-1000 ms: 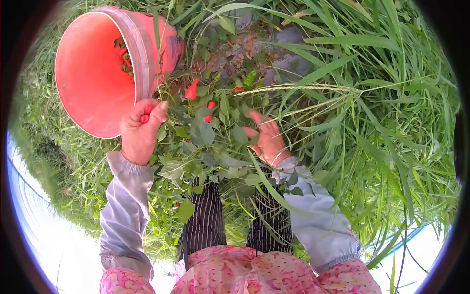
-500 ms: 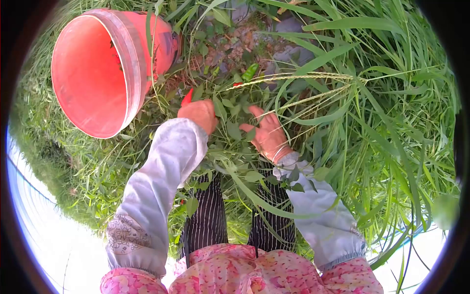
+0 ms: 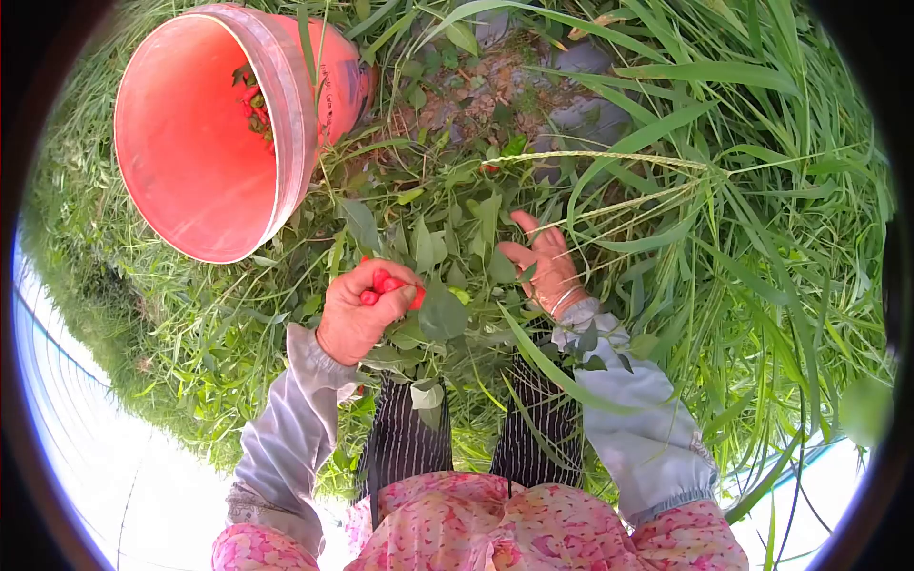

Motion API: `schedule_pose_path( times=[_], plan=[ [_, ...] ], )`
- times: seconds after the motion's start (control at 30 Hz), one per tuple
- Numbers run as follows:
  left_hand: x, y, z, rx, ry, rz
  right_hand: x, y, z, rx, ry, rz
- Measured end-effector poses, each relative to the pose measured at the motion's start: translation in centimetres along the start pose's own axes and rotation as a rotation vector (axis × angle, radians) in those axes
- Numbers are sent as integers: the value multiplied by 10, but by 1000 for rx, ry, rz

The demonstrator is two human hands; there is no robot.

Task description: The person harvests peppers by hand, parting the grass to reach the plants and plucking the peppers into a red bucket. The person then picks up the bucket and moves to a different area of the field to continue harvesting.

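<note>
My left hand [image 3: 367,306] is closed around several red chili peppers [image 3: 384,284], which show between the fingers and thumb. It is just left of the leafy pepper plant [image 3: 443,309]. Across the leaves, my right hand [image 3: 549,269] reaches into the plant with fingers and thumb apart; leaves cover part of it, and I see nothing held there. A yellow-green pepper [image 3: 459,296] shows among the leaves between the hands. Farther off, a green pepper [image 3: 515,146] hangs near a bit of red.
A red bucket [image 3: 195,143] lies tilted at upper left, its mouth toward me, with red and green peppers [image 3: 255,109] inside. Tall grass [image 3: 752,228] crowds the right side, and a seed stalk [image 3: 609,158] crosses above my right hand. Soil and dark plastic sheeting [image 3: 586,114] show beyond.
My left hand has drawn back toward me and turned, showing the red chili peppers in its grip. My right hand stays among the leaves. The view has shifted slightly, revealing peppers inside the bucket.
</note>
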State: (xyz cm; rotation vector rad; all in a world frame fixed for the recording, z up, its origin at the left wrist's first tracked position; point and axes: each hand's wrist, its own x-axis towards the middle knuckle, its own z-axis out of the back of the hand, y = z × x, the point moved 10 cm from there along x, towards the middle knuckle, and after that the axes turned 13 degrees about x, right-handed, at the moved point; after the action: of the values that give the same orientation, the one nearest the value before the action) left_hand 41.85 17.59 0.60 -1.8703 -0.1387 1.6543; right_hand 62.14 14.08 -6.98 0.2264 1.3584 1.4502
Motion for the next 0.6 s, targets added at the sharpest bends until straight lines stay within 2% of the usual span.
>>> schedule_pose_path(
  times=[0.07,0.17,0.2,0.3,0.33,0.37,0.4,0.43,0.5,0.57,0.6],
  plan=[
    [-7,-11,6,-26,-73,-89,3,8,6,31,-77,78],
    [-16,-19,21,-91,-151,42,10,18,7,37,-106,118],
    [-17,-16,24,-97,-145,26,12,19,5,39,-108,124],
    [-29,-60,17,93,-224,-220,17,14,2,93,-104,91],
    [-33,-68,16,141,-251,-233,16,13,1,89,-113,91],
    [-40,-59,26,-85,-275,-45,14,10,1,85,-124,93],
    [-46,-81,45,-165,-381,-171,5,-12,-17,32,-71,99],
    [-58,-107,69,-116,-477,-305,-2,-17,-12,-15,-72,105],
    [-59,-127,73,-70,-379,-241,-6,-14,-9,-97,-52,142],
    [-19,-121,33,87,-46,-282,-8,-10,-18,-92,-22,100],
    [2,-114,16,108,6,-233,-3,-10,-24,-67,-27,54]
  ],
)
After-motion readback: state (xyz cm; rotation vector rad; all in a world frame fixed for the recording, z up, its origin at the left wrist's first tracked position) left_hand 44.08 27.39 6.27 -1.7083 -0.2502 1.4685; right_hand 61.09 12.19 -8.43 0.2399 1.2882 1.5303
